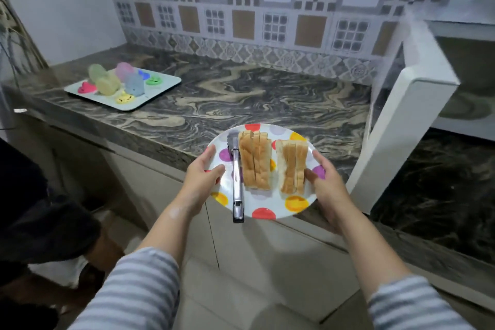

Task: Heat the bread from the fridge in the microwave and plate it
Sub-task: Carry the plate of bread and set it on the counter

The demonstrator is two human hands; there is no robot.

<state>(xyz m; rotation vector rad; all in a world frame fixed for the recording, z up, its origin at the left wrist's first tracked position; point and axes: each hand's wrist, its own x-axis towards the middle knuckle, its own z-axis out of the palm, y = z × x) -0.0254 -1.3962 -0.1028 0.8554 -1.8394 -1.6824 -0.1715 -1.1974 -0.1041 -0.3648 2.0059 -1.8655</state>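
Observation:
A white plate (263, 203) with coloured dots is held over the counter's front edge. My left hand (202, 179) grips its left rim and my right hand (325, 185) grips its right rim. On the plate lie two stacks of sliced bread, one in the middle (254, 159) and one to the right (292, 166), with the right thumb touching the right stack. Metal tongs (237, 182) rest along the plate's left side, their handle end sticking out over the near rim. The white microwave (455, 67) stands at the right with its door (401, 126) swung open toward the plate.
The marbled counter (241, 94) runs along a tiled wall. A white tray (150, 99) with several coloured cups and lids sits at its back left. Cabinet fronts and a tiled floor lie below. A dark shape fills the lower left.

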